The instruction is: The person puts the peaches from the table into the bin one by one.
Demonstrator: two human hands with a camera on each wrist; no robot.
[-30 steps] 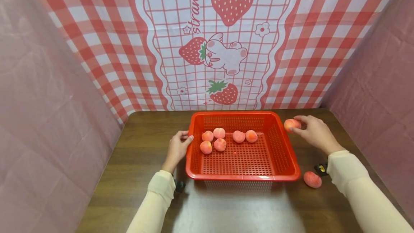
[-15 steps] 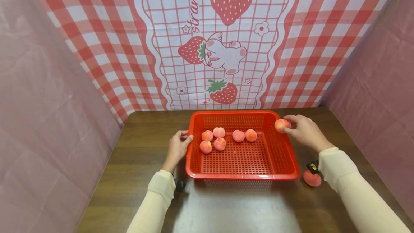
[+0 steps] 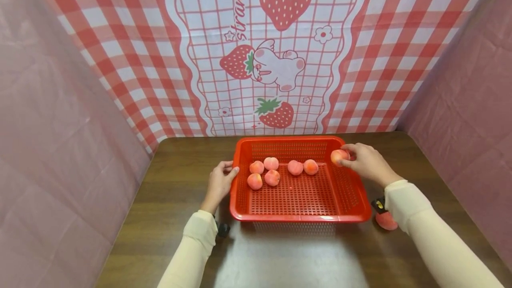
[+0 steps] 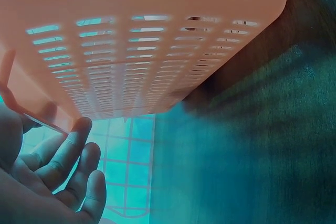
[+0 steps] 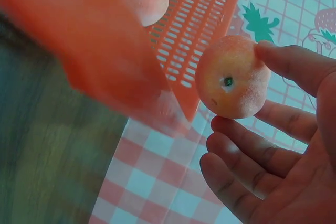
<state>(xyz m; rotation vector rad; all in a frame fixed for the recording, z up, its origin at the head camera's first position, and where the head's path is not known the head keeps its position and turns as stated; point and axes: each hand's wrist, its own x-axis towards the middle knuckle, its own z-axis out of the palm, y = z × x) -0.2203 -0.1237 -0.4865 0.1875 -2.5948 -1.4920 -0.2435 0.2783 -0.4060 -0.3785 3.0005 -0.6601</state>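
In the head view a red plastic basket (image 3: 296,219) with slotted walls stands on the table. Several peaches lie in it: a group of them at its left, such as one peach (image 3: 254,181), and a pair near the middle, including another peach (image 3: 310,167). My left hand (image 3: 219,182) grips the basket's left rim, thumb on top and fingers outside, as the left wrist view of the hand (image 4: 63,166) shows. My right hand (image 3: 370,163) pinches a peach (image 5: 231,77) between thumb and fingers, above the basket's right wall near the back corner.
One more peach (image 3: 386,221) lies on the wooden table (image 3: 168,203) right of the basket, partly hidden by the right wrist's camera. Behind the table hangs a strawberry-print cloth (image 3: 280,74). Pink curtains (image 3: 72,146) close off both sides.
My right hand has carried its peach leftward, from outside the basket to over its right wall. The left hand stays on the rim. The peaches in the basket have not moved.
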